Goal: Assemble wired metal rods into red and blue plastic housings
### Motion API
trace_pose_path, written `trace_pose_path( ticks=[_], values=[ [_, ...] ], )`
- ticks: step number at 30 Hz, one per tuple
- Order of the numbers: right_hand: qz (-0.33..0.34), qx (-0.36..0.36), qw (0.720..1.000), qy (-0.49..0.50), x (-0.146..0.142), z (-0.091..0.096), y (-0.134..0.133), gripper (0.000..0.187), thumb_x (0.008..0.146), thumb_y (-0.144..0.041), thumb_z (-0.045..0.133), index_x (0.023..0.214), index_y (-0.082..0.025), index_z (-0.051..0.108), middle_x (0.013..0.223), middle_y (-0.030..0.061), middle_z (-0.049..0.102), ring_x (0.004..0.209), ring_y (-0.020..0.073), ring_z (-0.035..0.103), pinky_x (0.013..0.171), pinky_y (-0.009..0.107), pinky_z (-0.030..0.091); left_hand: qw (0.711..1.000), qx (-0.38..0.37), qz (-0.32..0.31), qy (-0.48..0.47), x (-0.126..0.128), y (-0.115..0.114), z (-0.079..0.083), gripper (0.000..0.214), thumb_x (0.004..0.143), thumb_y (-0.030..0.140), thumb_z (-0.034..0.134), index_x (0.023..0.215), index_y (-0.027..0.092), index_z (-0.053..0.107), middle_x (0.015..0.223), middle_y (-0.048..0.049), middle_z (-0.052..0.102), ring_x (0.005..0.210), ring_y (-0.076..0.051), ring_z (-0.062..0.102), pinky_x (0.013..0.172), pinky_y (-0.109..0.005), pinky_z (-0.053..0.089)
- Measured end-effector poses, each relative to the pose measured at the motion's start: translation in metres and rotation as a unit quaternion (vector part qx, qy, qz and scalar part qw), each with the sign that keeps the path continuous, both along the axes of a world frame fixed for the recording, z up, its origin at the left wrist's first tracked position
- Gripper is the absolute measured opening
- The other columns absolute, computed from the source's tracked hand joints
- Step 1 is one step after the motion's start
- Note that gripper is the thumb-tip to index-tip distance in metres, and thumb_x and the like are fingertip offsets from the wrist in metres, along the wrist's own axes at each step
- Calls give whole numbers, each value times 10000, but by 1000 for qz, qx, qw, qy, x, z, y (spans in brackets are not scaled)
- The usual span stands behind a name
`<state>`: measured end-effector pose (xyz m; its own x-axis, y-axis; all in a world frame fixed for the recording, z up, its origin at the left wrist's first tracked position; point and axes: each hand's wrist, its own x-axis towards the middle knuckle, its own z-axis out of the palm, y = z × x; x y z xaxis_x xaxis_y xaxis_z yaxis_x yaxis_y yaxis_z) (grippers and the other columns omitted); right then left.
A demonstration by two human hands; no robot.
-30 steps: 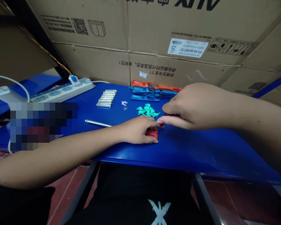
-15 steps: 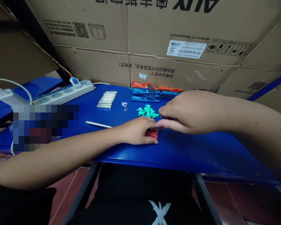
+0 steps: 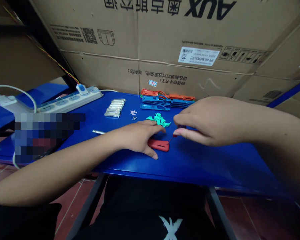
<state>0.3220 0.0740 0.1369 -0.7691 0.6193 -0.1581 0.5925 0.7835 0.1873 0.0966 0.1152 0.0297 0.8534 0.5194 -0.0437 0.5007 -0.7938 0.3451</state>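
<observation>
On the blue table lies a red plastic casing with a dark slot in it. My left hand is over its left end, thumb and fingers spread apart on either side of the casing. My right hand grips a small screwdriver with a dark red handle. Its thin shaft slants down to the left, and the tip meets the casing's right end. Just beyond my hands sits a pile of turquoise plastic pieces. A silvery rod is partly hidden behind my left forearm.
Orange and blue plastic casings are stacked against a large cardboard box. Farther left are a row of pale cylindrical parts, small pink pieces and tiny dark parts. A white power strip with cables stands at the left.
My left fingers have opened and drawn back left, baring more of the red casing. My right hand has shifted slightly right, the screwdriver tip still at the casing's right end.
</observation>
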Motion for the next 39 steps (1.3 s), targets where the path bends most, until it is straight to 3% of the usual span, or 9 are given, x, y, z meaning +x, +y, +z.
trace_pose_path(
  ticks=[5,9,16,19,23,26,31,34,39],
  values=[
    [-155,-17,982,106,41,-9,7,426,977,-502,394,862,-209,680,762,39,687,625,176,567,578,297,335,983,-40,42,174,-33,16,26,537,659,457,859,1061,192,623,967,-29,655,806,-188,592,648,-251,403],
    [-255,-36,960,106,68,-39,20,426,954,-508,415,912,-211,717,907,54,723,751,200,620,631,303,386,984,-77,18,159,-40,25,24,400,692,439,833,940,196,636,827,10,651,683,-143,554,575,-237,337],
    [-313,-139,940,9,83,-71,31,344,877,-508,540,833,-210,707,804,59,716,662,187,607,573,296,368,990,-77,10,116,-37,21,21,307,694,286,782,945,190,633,780,24,652,634,-124,551,561,-230,344],
    [-274,-90,955,62,70,-72,23,288,874,-453,578,973,-201,676,929,79,722,764,218,642,628,312,427,997,-43,-3,63,-36,22,20,286,726,287,757,979,196,661,811,19,666,639,-120,565,576,-226,359],
    [-118,-20,971,206,23,-76,1,394,961,-465,519,1250,-209,598,1206,110,671,1041,245,639,826,352,484,999,10,-33,-24,-33,25,19,301,800,333,718,1063,192,679,862,-4,682,710,-132,604,640,-228,408],
    [-61,13,984,165,-11,-89,-13,500,955,-523,526,1341,-209,571,1211,124,668,1020,295,639,763,375,486,996,44,-28,-72,-31,24,19,304,844,365,688,1077,171,676,843,-17,681,717,-141,612,658,-240,434],
    [-167,46,967,189,-23,-115,-7,477,1028,-374,369,1485,-266,447,1224,113,654,809,239,678,600,320,430,962,215,12,-168,-28,17,18,329,899,353,630,1179,183,660,1152,-109,666,1000,-230,617,890,-370,479],
    [-187,25,941,282,-13,-122,5,516,1028,-411,379,1519,-251,395,1210,105,671,912,249,680,687,335,482,916,305,36,-258,-23,5,19,274,888,343,632,1124,210,677,1219,-113,623,1072,-259,576,941,-427,460],
    [-159,13,921,355,-1,-123,17,447,1009,-423,436,1394,-212,517,1272,95,679,1047,248,663,840,353,506,930,262,-212,-146,-2,-21,4,182,936,356,594,875,214,690,913,-57,683,799,-191,584,741,-350,464]
  ],
)
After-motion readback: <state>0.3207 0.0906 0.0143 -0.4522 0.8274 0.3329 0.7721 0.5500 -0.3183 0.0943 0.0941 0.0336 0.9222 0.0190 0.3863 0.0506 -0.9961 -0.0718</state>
